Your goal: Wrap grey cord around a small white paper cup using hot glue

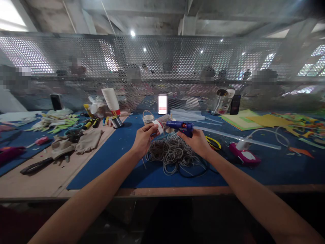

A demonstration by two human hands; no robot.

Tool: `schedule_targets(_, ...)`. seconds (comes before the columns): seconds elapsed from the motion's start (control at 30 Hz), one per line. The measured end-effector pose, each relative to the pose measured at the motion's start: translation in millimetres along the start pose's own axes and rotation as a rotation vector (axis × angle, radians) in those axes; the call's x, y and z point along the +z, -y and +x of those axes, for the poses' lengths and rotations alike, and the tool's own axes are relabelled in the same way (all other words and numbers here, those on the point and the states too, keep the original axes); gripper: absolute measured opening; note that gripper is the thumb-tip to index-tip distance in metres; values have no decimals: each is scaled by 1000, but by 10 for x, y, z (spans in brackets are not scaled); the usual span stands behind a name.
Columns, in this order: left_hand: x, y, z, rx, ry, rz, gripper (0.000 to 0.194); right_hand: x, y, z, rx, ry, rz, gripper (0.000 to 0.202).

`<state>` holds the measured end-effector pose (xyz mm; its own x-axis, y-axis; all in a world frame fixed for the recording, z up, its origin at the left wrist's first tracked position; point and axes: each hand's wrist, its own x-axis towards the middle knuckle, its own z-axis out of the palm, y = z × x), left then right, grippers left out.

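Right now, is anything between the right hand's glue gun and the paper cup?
Nothing visible: the blue glue gun points at the paper cup in the left hand; the gray cord pile lies below.

The left hand [144, 139] and right hand [198, 142] are bare, with uncovered fingers and slim wrists. The left forearm [96, 189] and right forearm [246, 193] are bare too — smooth in outline, broadening from the wrists back past the front edge of the tabletop [177, 190]. Below the middle of that edge sits a black shape [172, 220] — too dim to tell whether it is clothing on the lap.
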<state>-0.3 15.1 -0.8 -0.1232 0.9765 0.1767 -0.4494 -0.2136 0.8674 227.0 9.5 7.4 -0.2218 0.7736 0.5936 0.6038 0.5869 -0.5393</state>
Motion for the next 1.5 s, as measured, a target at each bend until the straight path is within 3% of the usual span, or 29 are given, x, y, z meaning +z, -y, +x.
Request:
schedule_targets(0.27, 7, -9, -14, 44, 26, 58, 26, 53, -90, -12, -67, -14, -125, 42)
schedule_targets(1.5, 5, -15, -20, 51, 24, 69, 27, 71, -147, -34, -41, 13, -225, 49)
